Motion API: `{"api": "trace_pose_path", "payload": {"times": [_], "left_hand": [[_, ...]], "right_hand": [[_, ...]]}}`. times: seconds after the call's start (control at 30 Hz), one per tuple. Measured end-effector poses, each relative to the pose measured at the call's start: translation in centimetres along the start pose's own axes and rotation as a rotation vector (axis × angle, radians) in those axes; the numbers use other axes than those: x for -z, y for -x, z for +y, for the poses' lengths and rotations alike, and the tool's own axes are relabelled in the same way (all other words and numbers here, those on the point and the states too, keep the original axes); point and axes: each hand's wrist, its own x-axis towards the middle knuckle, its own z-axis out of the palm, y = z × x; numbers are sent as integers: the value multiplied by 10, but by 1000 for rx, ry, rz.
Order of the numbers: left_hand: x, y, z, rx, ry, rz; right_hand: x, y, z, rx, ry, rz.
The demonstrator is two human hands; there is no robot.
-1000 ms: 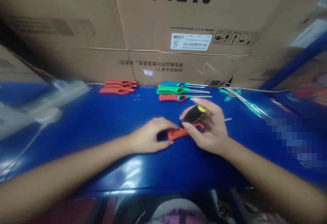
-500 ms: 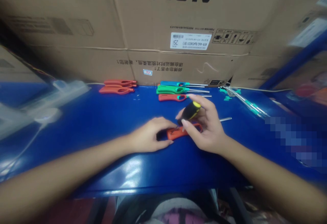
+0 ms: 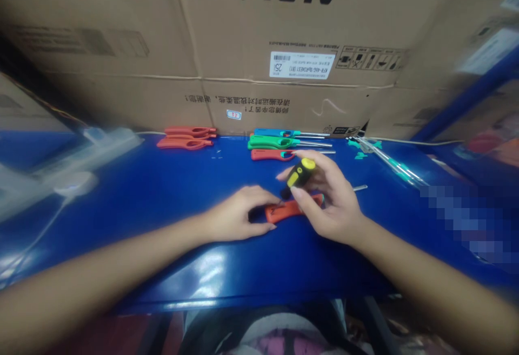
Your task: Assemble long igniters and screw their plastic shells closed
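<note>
My right hand (image 3: 330, 198) grips a short black and yellow screwdriver (image 3: 299, 178), its handle tilted up to the right. Its lower end meets an orange-red lighter (image 3: 281, 212) that lies on the blue table (image 3: 194, 268). At the lighter's left end, my left hand (image 3: 241, 214) pinches the body between thumb and fingers. A metal tube (image 3: 360, 188) pokes out to the right behind my right hand. Part of the lighter is covered by that hand, and the screwdriver's tip is too small to make out.
Behind my hands lie a red lighter (image 3: 270, 154), a green lighter (image 3: 265, 142) and a blue lighter (image 3: 270, 132). Orange-red handle shells (image 3: 184, 143) rest at back left. Metal tubes (image 3: 391, 163) and teal pieces (image 3: 360, 155) sit at right. A cardboard box (image 3: 243, 90) stands behind; a power strip (image 3: 101, 152) is left.
The screwdriver handle has turned in my right hand, showing more of its yellow patch. My right hand has shifted slightly; my left hand stays on the lighter.
</note>
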Motion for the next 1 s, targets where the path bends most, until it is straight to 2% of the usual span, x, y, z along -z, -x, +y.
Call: {"api": "trace_pose_path", "payload": {"times": [0.07,0.17,0.27,0.33,0.4,0.47,0.6,0.7,0.87,0.93,1.0], "left_hand": [[0,0,1,6,-4,-8],[2,-1,3,5,-5,-32],[3,-1,4,-1,4,-42],[3,-1,4,3,12,-49],[3,-1,4,11,12,-51],[2,-1,4,10,9,-52],[1,-1,5,-39,8,-33],[2,-1,7,-87,14,-35],[3,0,8,-87,21,-65],[3,0,7,-92,25,-52],[3,0,6,-112,24,-33]], "right_hand": [[-1,0,0,65,31,23],[-1,-1,0,235,178,101],[1,-3,-4,362,247,97],[2,-3,-7,319,165,39],[2,-1,-9,215,51,-23],[2,-1,-9,157,4,-27],[5,-6,-6,304,186,78],[9,-10,-6,392,273,88],[10,-8,-6,137,51,-42],[10,-8,-5,132,67,-18],[11,-10,-4,207,172,57]]}}
